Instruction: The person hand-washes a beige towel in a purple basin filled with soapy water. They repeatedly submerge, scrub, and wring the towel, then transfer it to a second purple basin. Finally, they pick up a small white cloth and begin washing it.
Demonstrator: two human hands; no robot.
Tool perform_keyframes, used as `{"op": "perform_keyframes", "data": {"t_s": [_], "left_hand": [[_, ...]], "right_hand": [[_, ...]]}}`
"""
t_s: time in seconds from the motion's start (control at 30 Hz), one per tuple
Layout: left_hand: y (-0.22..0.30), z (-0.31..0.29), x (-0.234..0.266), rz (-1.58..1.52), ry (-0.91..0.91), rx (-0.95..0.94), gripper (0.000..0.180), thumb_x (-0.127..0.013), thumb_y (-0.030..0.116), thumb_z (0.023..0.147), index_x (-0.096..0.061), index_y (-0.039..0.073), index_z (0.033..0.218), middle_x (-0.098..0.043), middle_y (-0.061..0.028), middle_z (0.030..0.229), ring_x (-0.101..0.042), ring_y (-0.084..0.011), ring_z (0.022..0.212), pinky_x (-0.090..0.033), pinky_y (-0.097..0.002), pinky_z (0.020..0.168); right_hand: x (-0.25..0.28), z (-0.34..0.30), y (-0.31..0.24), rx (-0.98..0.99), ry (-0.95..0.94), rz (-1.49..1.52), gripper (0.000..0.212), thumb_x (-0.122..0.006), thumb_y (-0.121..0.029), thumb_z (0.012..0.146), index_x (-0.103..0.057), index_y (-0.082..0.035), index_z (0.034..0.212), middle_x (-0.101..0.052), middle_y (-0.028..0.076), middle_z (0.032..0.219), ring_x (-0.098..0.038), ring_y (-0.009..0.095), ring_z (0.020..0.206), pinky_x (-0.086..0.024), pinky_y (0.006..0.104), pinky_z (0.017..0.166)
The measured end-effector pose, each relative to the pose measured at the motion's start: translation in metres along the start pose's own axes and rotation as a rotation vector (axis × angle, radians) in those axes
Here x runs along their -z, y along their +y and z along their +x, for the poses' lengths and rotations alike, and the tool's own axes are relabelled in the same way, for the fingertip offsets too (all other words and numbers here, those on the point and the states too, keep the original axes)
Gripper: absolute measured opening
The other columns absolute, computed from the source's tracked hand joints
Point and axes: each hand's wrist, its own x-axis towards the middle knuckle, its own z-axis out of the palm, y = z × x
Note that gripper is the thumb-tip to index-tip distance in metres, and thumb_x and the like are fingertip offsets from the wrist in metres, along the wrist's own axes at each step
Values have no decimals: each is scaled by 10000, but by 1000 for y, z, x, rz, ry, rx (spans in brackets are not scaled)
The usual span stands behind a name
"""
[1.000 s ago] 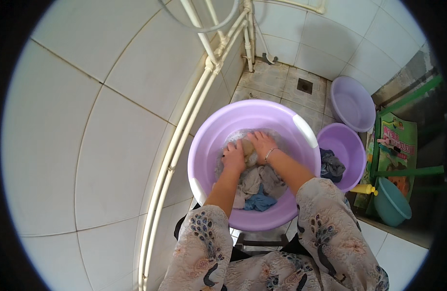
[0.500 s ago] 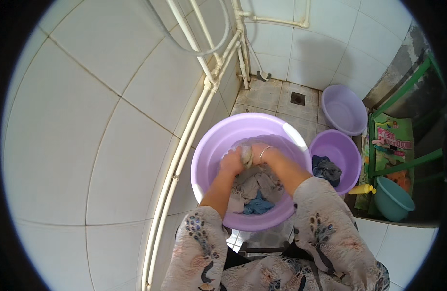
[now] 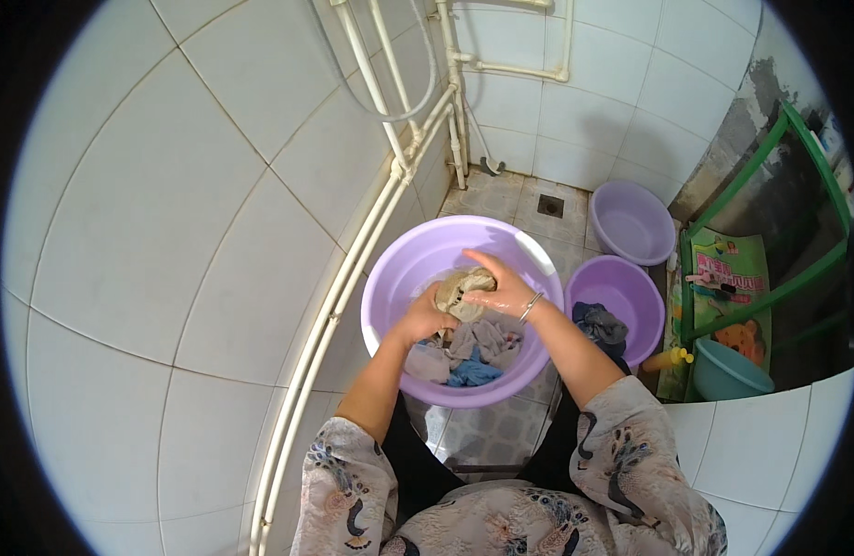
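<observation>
A large light-purple tub [image 3: 401, 278] stands on the floor in front of me, with wet laundry in it. My left hand [image 3: 427, 317] is closed on a crumpled beige cloth [image 3: 462, 295] above the pile. Close against that cloth's right side is my right hand [image 3: 508, 289], its thumb and fingers spread apart; a silver bracelet circles the wrist. Below both hands lie grey cloths [image 3: 487, 339], a blue cloth [image 3: 475, 372] and a whitish cloth [image 3: 427, 364]. What the beige cloth is exactly cannot be made out.
Right of the tub stands a purple basin [image 3: 645, 296] holding dark cloth [image 3: 597, 324], with an empty lavender basin [image 3: 632, 221] behind it. A yellow bottle [image 3: 666, 360], a teal basin [image 3: 733, 372] and a green frame [image 3: 770, 308] are further right. White pipes [image 3: 353, 278] run along the left wall.
The beige cloth, earlier bunched between both hands, has opened out more and come nearer to me. My right hand's fingers have spread. The whole view has shifted slightly.
</observation>
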Motion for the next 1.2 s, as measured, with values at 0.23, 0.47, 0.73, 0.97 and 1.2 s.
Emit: {"op": "perform_keyframes", "data": {"t_s": [0.23, 0.47, 0.73, 0.97, 1.2], "left_hand": [[3, -4, -27, 466, 75, 82, 682, -734, 117, 579, -461, 13, 1196, -600, -182, 1042, -585, -322, 977, -468, -384, 841], [-15, 18, -60, 892, 99, 309, 612, -712, 190, 659, -427, 7, 1168, -557, -229, 1096, -585, -346, 986, -492, -415, 823], [20, -9, -64, 1006, 174, 76, 944, -738, 245, 655, -173, 189, 1410, -487, -218, 1215, -567, -393, 999, -503, -446, 804], [25, -9, -44, 585, 120, 86, 899, -731, 188, 616, -274, 190, 1390, -515, -210, 1213, -565, -349, 1043, -474, -408, 863], [0, -1, -24, -179, -16, -147, 735, -674, 48, 640, -389, 51, 1318, -559, -107, 1143, -552, -232, 1039, -421, -328, 929]], "right_hand": [[-35, 14, 34, -272, 204, -196, 351, -572, -340, 846, -638, -3, 921, -639, 199, 821, -627, 343, 825, -477, 404, 750], [-60, 38, 80, -566, 87, -605, 350, -455, -322, 863, -648, -38, 931, -626, 220, 944, -586, 389, 913, -466, 450, 813], [-41, 38, 83, -615, 137, -459, 447, -483, -412, 862, -640, 7, 867, -620, 249, 850, -596, 392, 841, -474, 430, 762], [-9, 30, 58, -498, -19, -92, 568, -642, -536, 745, -600, -40, 1019, -638, 107, 977, -599, 246, 905, -465, 342, 804], [-1, 18, 38, -220, 41, 386, 445, -704, -336, 778, -575, -85, 1121, -571, 72, 1141, -516, 169, 1065, -409, 301, 919]]}}
